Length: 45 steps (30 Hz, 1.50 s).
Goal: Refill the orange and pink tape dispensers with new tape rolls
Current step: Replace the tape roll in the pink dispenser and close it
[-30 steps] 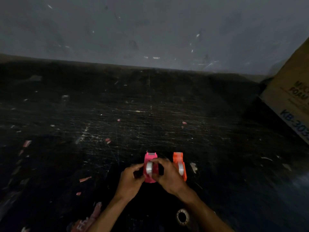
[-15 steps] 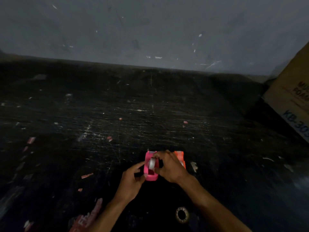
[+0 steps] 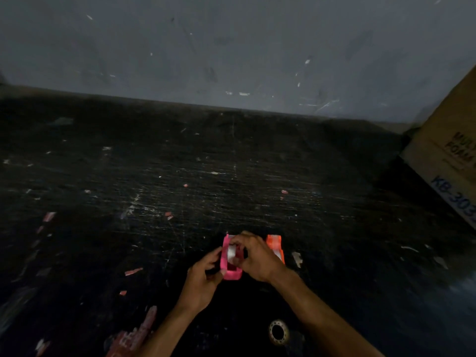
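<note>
A pink tape dispenser (image 3: 227, 269) stands on the dark scratched tabletop, low in the middle of the view. My left hand (image 3: 203, 282) grips its left side and near end. My right hand (image 3: 257, 256) pinches a clear tape roll (image 3: 231, 251) that sits down inside the pink dispenser's open top. Just to the right stands the orange tape dispenser (image 3: 275, 244), its near part hidden behind my right hand; a tape roll shows faintly inside it.
A ring-shaped roll core (image 3: 278, 331) lies near the front edge, between my forearms. A cardboard box (image 3: 448, 155) leans at the right. Paper and tape scraps (image 3: 296, 258) dot the table. A grey wall (image 3: 231, 47) closes the back.
My right hand has lowered the tape roll from above the pink dispenser down into it and moved forward over it. My left hand has stayed on the dispenser.
</note>
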{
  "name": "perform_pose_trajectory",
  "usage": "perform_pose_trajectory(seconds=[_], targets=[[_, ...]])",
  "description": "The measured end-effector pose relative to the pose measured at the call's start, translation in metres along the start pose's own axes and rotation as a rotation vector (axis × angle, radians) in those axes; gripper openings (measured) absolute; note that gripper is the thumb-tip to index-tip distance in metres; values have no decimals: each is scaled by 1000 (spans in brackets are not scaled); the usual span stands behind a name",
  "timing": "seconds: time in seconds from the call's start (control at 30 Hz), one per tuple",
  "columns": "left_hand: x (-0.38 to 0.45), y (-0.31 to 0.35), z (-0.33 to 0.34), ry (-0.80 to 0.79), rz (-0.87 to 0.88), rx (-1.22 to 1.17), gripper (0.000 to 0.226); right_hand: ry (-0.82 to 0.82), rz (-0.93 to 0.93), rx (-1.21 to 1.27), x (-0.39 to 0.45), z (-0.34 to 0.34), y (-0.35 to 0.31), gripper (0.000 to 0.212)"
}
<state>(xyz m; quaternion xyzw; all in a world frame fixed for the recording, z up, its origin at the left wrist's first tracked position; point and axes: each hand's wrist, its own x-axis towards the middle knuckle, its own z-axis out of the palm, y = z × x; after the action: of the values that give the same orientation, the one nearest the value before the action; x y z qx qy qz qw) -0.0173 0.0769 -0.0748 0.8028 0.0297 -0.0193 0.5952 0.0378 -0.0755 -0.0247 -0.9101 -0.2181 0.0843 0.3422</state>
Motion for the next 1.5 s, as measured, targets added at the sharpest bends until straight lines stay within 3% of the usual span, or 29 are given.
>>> perform_pose_trajectory(seconds=[0.2,0.53,0.77,0.93,1.1,1.23,1.33,1.5], targets=[[2,-6,0,-25,-4,5,42,-24,49,10,1,1,12,27],[0,-4,2,-15,40,28,46,13,-41,9,-6,13,12,27],[-1,-4,2,-5,57,25,46,22,22,-13,-4,13,15,31],[1,-4,-1,-21,125,117,47,0,91,17,6,12,15,30],[4,-15,-10,-115,274,379,54,15,123,212,10,9,19,19],[7,-8,-13,-121,312,394,54,48,138,194,12,10,20,24],[6,-1,-11,-116,316,394,47,71,161,188,13,10,25,39],[10,-1,-11,-148,423,517,46,61,120,71,16,7,22,14]])
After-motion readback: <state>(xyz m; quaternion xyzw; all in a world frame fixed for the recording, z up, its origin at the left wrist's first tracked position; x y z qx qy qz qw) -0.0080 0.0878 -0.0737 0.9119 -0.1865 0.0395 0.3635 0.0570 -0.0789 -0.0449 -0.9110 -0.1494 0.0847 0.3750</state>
